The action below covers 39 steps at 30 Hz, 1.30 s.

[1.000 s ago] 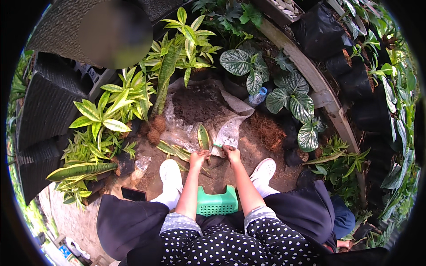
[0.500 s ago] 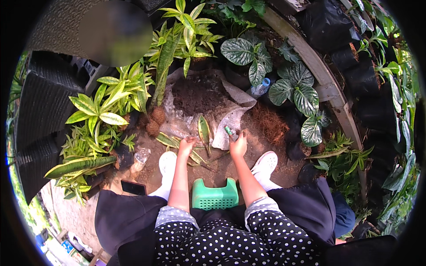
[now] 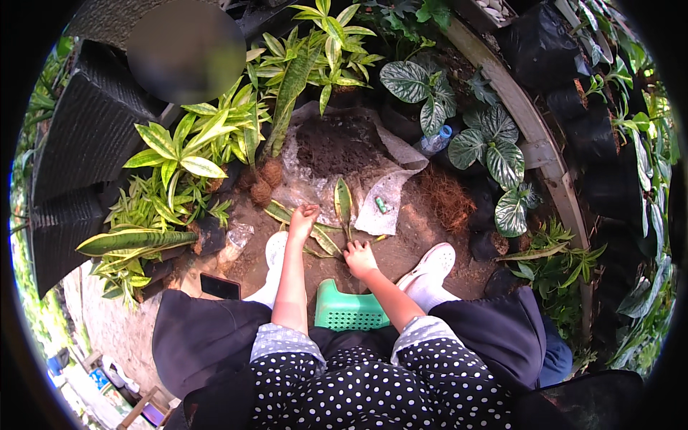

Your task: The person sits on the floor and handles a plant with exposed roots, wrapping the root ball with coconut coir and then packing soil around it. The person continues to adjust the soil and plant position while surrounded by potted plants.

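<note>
My left hand (image 3: 304, 221) is closed in a pinch above a variegated snake plant leaf (image 3: 324, 241) on the soil; whatever it holds, if anything, is too small to make out. My right hand (image 3: 360, 259) reaches down with its fingers apart, at the lower end of an upright yellow-edged snake plant leaf (image 3: 343, 201). Just beyond it, a small green-handled tool (image 3: 380, 205) lies on the pale plastic sheet (image 3: 390, 182). Dark soil (image 3: 337, 147) is heaped on the sheet's far part.
Round brown fibre balls (image 3: 261, 192) sit left of the sheet, and a tangle of brown fibre (image 3: 446, 201) lies to its right. A clear bottle (image 3: 434, 141) stands behind. Nearer are a green stool (image 3: 351, 308) and a phone (image 3: 220, 287). Potted plants (image 3: 183, 147) surround the spot.
My right hand has let go of the green-handled tool, which now lies on the sheet, and has moved nearer and left to the leaf's base. The whole view has shifted slightly.
</note>
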{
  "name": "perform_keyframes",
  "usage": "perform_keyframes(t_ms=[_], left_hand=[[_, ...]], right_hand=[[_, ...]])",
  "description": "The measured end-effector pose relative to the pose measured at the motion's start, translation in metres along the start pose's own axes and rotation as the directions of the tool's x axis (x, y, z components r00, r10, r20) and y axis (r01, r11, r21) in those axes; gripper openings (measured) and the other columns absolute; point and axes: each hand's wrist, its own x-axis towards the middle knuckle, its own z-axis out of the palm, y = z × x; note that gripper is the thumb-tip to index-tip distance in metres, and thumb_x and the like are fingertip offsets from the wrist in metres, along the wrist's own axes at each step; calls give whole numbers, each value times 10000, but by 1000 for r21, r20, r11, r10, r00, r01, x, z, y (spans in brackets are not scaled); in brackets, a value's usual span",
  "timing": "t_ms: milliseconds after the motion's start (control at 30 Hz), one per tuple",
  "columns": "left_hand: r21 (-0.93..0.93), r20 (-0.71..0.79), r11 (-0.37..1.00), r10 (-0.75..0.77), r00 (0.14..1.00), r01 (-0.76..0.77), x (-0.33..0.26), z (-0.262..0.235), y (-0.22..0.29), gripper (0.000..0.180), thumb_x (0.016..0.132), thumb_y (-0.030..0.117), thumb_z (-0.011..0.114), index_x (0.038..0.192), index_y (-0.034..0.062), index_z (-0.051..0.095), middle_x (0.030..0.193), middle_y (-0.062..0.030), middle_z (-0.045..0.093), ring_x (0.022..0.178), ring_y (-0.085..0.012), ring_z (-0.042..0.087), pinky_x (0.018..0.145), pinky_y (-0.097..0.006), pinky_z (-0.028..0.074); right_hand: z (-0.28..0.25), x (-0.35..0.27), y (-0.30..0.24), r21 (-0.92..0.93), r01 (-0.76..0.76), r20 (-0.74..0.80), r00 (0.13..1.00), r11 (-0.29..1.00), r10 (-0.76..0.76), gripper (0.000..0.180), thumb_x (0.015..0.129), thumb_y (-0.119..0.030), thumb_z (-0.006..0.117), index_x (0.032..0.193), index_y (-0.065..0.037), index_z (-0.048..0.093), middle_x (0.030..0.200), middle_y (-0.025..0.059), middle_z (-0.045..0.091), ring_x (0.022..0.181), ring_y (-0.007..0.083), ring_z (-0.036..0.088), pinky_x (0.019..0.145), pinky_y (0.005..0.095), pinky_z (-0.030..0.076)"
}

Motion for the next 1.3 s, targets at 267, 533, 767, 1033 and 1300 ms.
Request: perform_keyframes(t_ms=[267, 533, 767, 1033, 1300], left_hand=[[83, -21, 992, 96, 995, -94, -1, -13, -9, 237, 796, 111, 635, 1002, 2, 587, 866, -61, 610, 790, -137, 557, 735, -253, 439], [283, -47, 951, 144, 988, -125, -13, -13, -6, 222, 789, 94, 625, 990, 5, 593, 847, -54, 613, 765, -131, 560, 722, -256, 445], [745, 70, 637, 217, 974, -196, -28, 9, 1, 329, 702, 43, 633, 1021, 120, 612, 1050, -103, 596, 997, -303, 553, 835, -390, 455], [917, 329, 158, 219, 919, -366, -46, 32, 6, 411, 673, 69, 636, 1075, 121, 572, 1126, -58, 526, 1122, -259, 435, 962, -486, 327], [887, 440, 89, 139, 887, -454, -33, 37, 14, 307, 758, 42, 521, 1052, 99, 585, 1169, -89, 533, 1149, -265, 444, 987, -513, 310]], right_hand=[[-32, -2, 35, 133, -182, -101, 975, 974, 196, 241, 770, -197, 565, 977, -74, 572, 1049, 104, 518, 1060, 270, 475, 920, 516, 359], [-20, -13, 65, -93, -15, -123, 992, 996, 3, 340, 788, -385, 594, 934, -78, 589, 1038, 104, 514, 1051, 275, 463, 888, 481, 363], [-23, -16, 59, 84, -80, -120, 989, 993, 90, 384, 819, -449, 542, 909, -80, 599, 981, 115, 517, 1026, 271, 470, 839, 454, 387], [-42, 39, 22, 56, -349, -87, 931, 935, 353, 412, 695, -373, 677, 962, -64, 616, 1091, 103, 461, 1091, 262, 436, 888, 470, 371], [-64, 36, 99, 678, -291, -90, 879, 675, 469, 210, 681, -261, 725, 816, -105, 688, 958, 153, 552, 917, 281, 569, 758, 357, 479]])
